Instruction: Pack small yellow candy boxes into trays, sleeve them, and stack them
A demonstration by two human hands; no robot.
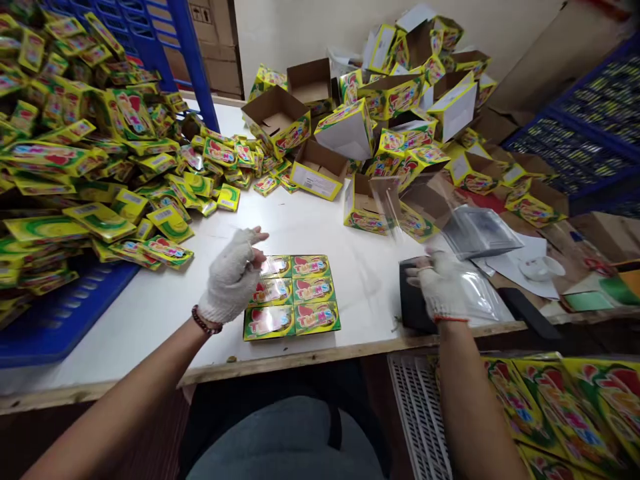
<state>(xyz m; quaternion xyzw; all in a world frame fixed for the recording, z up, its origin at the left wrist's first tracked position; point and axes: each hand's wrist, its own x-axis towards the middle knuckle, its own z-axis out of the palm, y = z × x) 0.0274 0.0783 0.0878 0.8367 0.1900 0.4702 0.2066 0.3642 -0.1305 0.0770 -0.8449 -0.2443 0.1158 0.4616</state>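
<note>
Several small yellow-green candy boxes (314, 290) lie side by side in a block on the white table, with shiny glare on their tops. My left hand (233, 277), in a white fingerless glove, hovers at the block's upper left corner, its thumb and forefinger apart with nothing visible between them. To the right, my gloved right hand (443, 283) is over a black flat object (413, 300) and beside clear plastic sheets (483, 293). Its fingers are smeared by motion, so whether they grip any plastic is unclear.
A big heap of small boxes (125, 147) spills from a blue crate (65, 320) at left. Open display cartons (280, 120) pile up at the back. A clear plastic tray (480, 230) and a tape roll (543, 268) sit right. Packed cartons (555, 400) stand below the table edge.
</note>
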